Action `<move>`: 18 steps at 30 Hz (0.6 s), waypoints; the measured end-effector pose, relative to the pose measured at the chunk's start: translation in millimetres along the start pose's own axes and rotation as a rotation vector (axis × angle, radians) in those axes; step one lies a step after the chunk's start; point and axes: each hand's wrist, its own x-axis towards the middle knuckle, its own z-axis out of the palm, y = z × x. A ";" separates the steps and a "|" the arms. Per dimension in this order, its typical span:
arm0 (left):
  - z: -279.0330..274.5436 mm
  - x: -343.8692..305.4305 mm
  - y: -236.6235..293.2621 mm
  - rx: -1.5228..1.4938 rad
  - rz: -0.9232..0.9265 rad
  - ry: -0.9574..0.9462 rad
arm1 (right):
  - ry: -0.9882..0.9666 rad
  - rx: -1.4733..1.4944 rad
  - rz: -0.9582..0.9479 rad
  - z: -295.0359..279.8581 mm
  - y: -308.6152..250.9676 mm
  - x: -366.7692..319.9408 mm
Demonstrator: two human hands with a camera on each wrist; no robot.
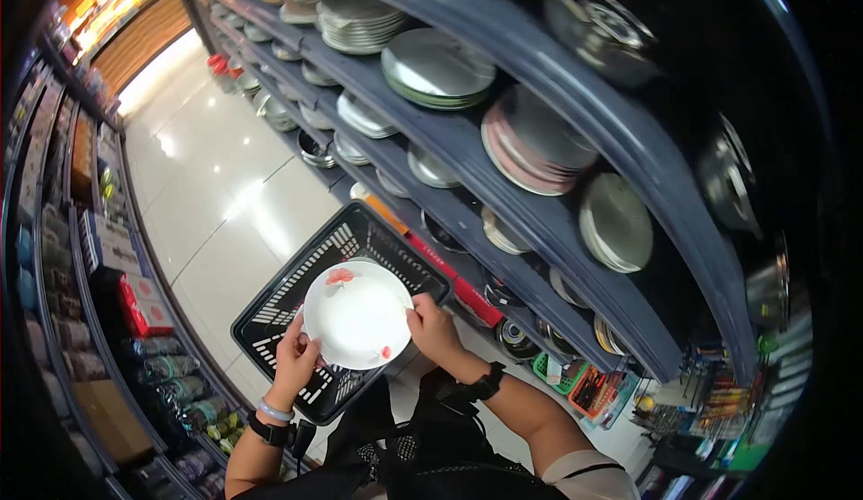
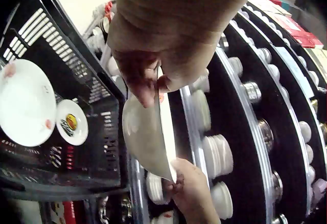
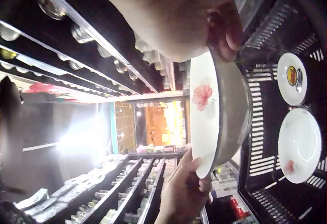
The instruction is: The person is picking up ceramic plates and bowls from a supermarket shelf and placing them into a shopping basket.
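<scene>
My left hand and my right hand grip opposite sides of the rim of a white deep plate with red flowers on it. It is held above a black plastic basket with slotted walls. Thumbs lie on the plate's inner side and fingers curl behind the rim. Seen edge-on in the left wrist view, the plate shows its curved underside. Inside the basket sit a second flowered white plate and a small white dish with a yellow and black picture; the held plate hides them in the head view.
To the right, dark shelves carry stacked plates, bowls and metal pots. Shelves of packed goods, with a red box, line the left. Between them runs a tiled floor. Small coloured baskets stand at lower right.
</scene>
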 end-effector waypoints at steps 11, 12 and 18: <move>148.4 16.3 164.8 -0.056 0.235 -0.529 | 0.482 0.277 -0.019 -205.2 -23.0 -64.0; 162.8 19.8 178.2 -0.041 0.246 -0.576 | 0.519 0.292 0.023 -223.4 -33.6 -65.0; 246.4 54.1 237.8 -0.053 0.372 -0.770 | 0.628 0.404 0.116 -302.5 -14.3 -50.4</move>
